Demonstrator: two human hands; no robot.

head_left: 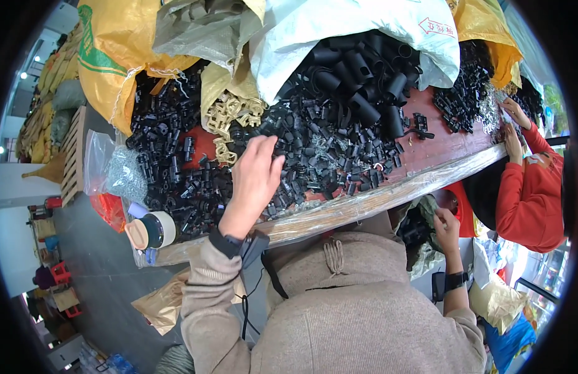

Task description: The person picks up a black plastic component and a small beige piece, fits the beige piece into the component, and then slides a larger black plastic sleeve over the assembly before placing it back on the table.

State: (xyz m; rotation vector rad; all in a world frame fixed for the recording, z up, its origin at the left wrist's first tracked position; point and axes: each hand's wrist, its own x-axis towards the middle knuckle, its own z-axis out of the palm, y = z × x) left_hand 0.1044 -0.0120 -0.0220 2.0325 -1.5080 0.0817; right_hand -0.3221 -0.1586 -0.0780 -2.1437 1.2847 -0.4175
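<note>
a worker's left hand [255,177] reaches onto a red-topped table [454,153], fingers curled down into a heap of small black plastic parts [314,156]; the parts lie directly under and around the fingertips, and whether any piece is actually pinched cannot be told. the right hand [446,222] sits low beyond the table's near edge, above an open sack [420,240], fingers closed round a small dark piece that is hard to make out. beige plastic clips [230,115] lie just left of the black heap, short black tubes [357,68] spill from a white sack [364,25] behind it, and a tape roll [155,229] rests at the table's left corner. another person in a red sleeve [525,193] works at the right.
</note>
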